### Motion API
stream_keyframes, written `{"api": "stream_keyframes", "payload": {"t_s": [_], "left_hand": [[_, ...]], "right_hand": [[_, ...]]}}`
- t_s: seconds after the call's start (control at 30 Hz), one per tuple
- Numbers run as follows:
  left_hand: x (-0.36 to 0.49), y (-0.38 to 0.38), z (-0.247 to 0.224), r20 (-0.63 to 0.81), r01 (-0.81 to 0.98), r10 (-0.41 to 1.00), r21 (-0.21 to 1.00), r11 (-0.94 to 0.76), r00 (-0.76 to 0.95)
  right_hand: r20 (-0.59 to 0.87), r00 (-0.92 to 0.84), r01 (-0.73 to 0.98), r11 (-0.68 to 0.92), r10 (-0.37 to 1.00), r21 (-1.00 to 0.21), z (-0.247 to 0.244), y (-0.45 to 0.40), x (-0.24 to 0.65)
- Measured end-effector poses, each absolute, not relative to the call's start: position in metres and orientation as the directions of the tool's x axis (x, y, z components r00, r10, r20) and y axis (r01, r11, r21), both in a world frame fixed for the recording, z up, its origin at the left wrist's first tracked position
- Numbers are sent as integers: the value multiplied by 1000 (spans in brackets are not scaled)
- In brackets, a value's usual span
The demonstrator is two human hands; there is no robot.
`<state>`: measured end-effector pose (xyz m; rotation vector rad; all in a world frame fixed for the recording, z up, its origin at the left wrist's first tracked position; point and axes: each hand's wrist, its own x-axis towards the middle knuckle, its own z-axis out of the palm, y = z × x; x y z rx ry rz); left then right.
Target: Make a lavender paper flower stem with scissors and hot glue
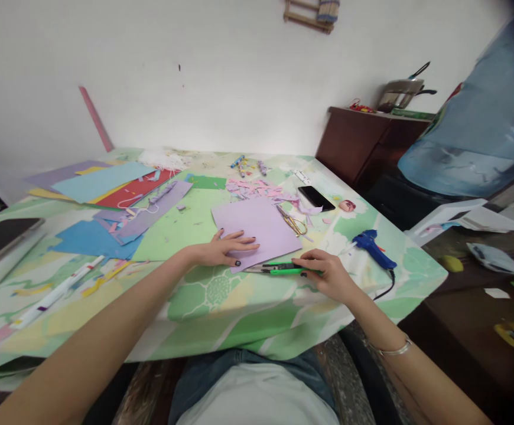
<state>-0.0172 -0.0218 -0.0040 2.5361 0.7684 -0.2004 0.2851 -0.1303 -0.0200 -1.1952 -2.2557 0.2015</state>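
A sheet of light purple paper lies near the middle of the table. My left hand rests on its lower left part, fingers stretched out and spread. At the sheet's near edge, my right hand grips a green and black utility knife, fingers closed round its right end. The knife points left and lies close along the paper's edge; whether its blade touches the paper I cannot tell. Gold-handled scissors lie at the sheet's right side, beyond the knife.
A blue glue gun with a black cord lies right of my right hand. Behind are a black phone and pink paper scraps. Coloured sheets are stacked at the back left. A white marker lies at the front left.
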Motion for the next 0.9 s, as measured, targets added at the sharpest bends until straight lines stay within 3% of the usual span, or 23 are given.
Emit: {"api": "stream_keyframes", "payload": {"t_s": [0.9], "left_hand": [[-17, -23, -5, -242, 554, 500, 430, -713, 832]], "right_hand": [[400, -459, 710, 598, 793, -372, -22, -133, 288]]}}
